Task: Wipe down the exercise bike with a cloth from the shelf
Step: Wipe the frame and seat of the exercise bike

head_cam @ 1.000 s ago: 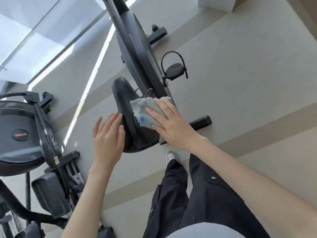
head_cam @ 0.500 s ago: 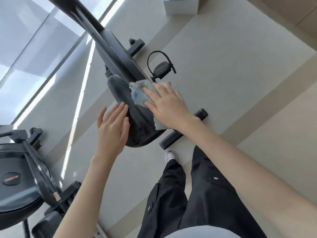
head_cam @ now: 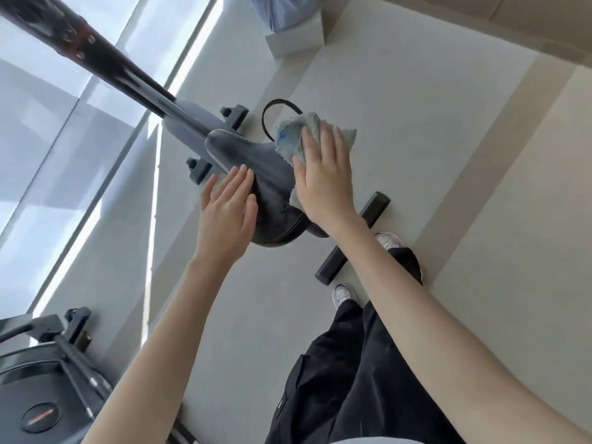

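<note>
Right hand [head_cam: 323, 184], fingers [head_cam: 326, 136] flat, presses cloth [head_cam: 290, 139] further along saddle [head_cam: 253, 155] (wipe progressing); I see left hand [head_cam: 227, 206] flat, steadying.

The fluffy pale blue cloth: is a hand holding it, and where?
Neither hand has a grip. The right hand presses the middle of the fluffy pale blue cloth flat against the black bike saddle; the left hand rests flat on the saddle.

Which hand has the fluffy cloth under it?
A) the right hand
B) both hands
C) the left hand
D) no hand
A: the cloth lies under the flat right hand, pressed on the black seat, while the left hand rests bare on the seat's other side.
</note>
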`<state>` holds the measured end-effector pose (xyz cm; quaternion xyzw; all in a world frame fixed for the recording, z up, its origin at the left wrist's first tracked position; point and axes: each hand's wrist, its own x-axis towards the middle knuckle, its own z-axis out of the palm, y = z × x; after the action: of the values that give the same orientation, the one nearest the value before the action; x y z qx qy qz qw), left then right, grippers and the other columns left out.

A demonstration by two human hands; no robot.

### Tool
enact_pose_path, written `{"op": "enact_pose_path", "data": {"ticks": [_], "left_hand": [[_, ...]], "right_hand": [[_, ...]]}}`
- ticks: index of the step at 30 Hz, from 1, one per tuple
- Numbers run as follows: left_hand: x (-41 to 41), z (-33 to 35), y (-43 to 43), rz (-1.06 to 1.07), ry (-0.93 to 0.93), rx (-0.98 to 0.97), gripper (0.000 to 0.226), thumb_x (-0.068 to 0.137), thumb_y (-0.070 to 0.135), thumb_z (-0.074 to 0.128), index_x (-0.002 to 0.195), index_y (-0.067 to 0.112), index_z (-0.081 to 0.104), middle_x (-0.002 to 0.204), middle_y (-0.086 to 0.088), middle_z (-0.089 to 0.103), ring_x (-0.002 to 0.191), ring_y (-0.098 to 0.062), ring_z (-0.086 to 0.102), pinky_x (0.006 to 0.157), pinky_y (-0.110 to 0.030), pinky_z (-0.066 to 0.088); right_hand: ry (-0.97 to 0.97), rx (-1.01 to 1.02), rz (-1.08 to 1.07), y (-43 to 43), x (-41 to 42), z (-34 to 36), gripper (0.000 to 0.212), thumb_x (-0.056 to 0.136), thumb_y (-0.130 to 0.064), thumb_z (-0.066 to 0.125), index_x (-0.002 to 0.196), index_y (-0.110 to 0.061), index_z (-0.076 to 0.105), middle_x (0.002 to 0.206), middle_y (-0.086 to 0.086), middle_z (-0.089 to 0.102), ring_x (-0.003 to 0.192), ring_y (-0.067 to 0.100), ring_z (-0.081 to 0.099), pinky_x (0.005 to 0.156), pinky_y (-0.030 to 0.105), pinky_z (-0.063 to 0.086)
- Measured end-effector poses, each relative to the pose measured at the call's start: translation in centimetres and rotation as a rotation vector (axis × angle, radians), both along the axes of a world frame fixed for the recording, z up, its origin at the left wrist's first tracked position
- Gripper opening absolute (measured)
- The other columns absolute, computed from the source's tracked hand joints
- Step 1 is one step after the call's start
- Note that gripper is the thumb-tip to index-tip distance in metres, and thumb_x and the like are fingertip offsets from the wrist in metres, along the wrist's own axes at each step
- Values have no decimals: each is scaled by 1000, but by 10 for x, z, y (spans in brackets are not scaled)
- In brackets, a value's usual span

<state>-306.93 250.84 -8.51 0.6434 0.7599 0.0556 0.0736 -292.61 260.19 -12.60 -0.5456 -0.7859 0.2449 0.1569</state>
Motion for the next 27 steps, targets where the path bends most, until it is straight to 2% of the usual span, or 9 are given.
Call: {"op": "enact_pose_path", "data": {"ticks": [3, 5, 9, 12, 17, 21, 23, 27], "left_hand": [[-4, -2, 0, -8, -18, 8, 50, 99, 27, 24, 139, 8, 47, 146, -7, 45, 140, -18, 32, 118, -39, 10], [-5, -4, 0, -16, -36, 11, 53, 99, 30, 21, 139, 8, 47, 146, -6, 45, 140, -17, 32, 118, -40, 10], [-7, -6, 0, -8, -74, 22, 57, 97, 32, 17, 139, 8, 47, 147, -6, 43, 140, -16, 33, 117, -43, 12], [-5, -7, -1, 8, -95, 28, 56, 97, 31, 17, 139, 8, 47, 147, -7, 43, 140, -16, 34, 117, -44, 12], [-3, -9, -2, 48, -139, 34, 49, 99, 24, 25, 140, 9, 46, 147, -7, 43, 140, -16, 33, 117, -45, 12], [-1, -3, -2, 47, -120, 3, 48, 100, 25, 26, 141, 10, 45, 147, -5, 43, 140, -16, 32, 116, -47, 14], [-3, 0, -5, 64, -122, 14, 47, 100, 25, 27, 138, 9, 49, 145, -5, 46, 139, -16, 34, 117, -47, 14], [-9, 2, -24, 209, -131, 104, 46, 99, 24, 29, 134, 5, 53, 140, -9, 51, 135, -20, 40, 117, -43, 18]], "right_hand": [[-26, 84, 29, -49, 1, 5, 47, 100, -29, 33, 143, -9, 37, 152, 16, 26, 141, 37, 18, 112, 52, 23], [-76, 80, 104, -56, 6, 6, 47, 101, -32, 29, 144, -13, 35, 153, 12, 25, 142, 35, 16, 112, 53, 22], [-251, 36, 246, 3, -5, 10, 50, 101, -42, 23, 148, -26, 25, 157, 2, 17, 145, 28, 7, 114, 53, 4], [-288, -41, 313, 35, -19, 15, 49, 100, -46, 20, 147, -32, 23, 158, -1, 14, 144, 26, 6, 115, 53, 4], [-196, 80, 375, 0, 24, 9, 48, 99, -41, 33, 146, -30, 29, 157, 1, 18, 145, 27, 8, 114, 52, 14], [-203, 154, 472, -10, 50, 11, 49, 97, -40, 34, 144, -26, 36, 153, 7, 28, 141, 34, 22, 108, 52, 28], [-282, 158, 559, -2, 48, 14, 49, 98, -43, 31, 145, -30, 32, 154, 6, 26, 141, 33, 22, 109, 52, 25], [-395, 164, 712, 23, 3, 18, 51, 99, -48, 20, 148, -35, 15, 158, 2, 11, 144, 28, 9, 114, 54, 9]]}}
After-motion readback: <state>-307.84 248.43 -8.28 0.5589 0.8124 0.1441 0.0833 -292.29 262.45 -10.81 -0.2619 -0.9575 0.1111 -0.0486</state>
